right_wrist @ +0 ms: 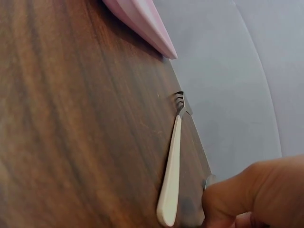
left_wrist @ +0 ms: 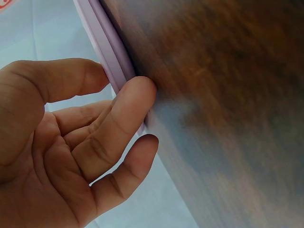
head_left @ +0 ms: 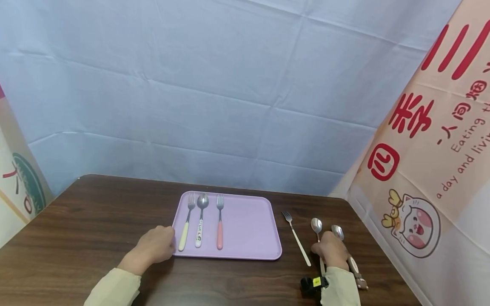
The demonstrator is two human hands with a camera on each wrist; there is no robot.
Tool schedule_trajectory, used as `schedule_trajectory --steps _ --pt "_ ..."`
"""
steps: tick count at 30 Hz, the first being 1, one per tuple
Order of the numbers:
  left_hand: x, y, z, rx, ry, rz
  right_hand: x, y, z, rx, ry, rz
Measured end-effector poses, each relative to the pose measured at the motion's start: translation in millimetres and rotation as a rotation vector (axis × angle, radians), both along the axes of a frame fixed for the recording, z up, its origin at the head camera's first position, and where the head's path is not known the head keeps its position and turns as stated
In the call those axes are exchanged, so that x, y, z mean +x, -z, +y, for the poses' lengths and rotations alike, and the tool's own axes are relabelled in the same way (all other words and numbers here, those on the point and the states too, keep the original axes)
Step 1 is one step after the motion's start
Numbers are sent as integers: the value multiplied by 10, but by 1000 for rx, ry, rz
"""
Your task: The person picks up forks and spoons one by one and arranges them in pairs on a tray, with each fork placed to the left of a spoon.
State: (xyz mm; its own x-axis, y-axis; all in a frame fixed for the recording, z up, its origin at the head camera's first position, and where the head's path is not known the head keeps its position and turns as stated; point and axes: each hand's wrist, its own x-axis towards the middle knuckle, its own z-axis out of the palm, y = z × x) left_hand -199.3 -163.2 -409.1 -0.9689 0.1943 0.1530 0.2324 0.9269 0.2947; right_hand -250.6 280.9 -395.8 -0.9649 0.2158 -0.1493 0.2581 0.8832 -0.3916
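Observation:
My left hand (head_left: pixel 155 244) pinches the left rim of a lilac tray (head_left: pixel 249 225); the left wrist view shows the thumb (left_wrist: pixel 85 78) and fingers on either side of the rim. On the tray lie a fork with a pale yellow handle (head_left: pixel 184 236), a spoon with a patterned white handle (head_left: pixel 199 231) and a fork with a pink handle (head_left: pixel 220 233). At the right, my right hand (head_left: pixel 332 248) grips the handle of a spoon (head_left: pixel 316 225), its fingertips mostly hidden. Left of that hand lies a fork with a cream handle (head_left: pixel 301 247).
Another spoon (head_left: pixel 337 231) lies just right of my right hand, partly covered by it, with a brown-and-white handle (head_left: pixel 354 265). All rests on a dark wooden table (head_left: pixel 95 225). Pale cloth (head_left: pixel 191 93) hangs behind, and a printed cloth (head_left: pixel 440 170) at the right.

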Motion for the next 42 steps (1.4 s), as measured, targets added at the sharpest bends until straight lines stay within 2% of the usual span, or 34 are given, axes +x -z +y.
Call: schedule_trajectory --steps 12,24,42 --pt "15 -25 -5 9 -5 -16 -15 -23 20 -16 -29 14" --pt "20 -26 -3 8 -4 -12 -16 -262 -38 3 -41 90" --pt "15 -22 -6 19 -6 -19 -33 -207 -108 -15 -62 78"
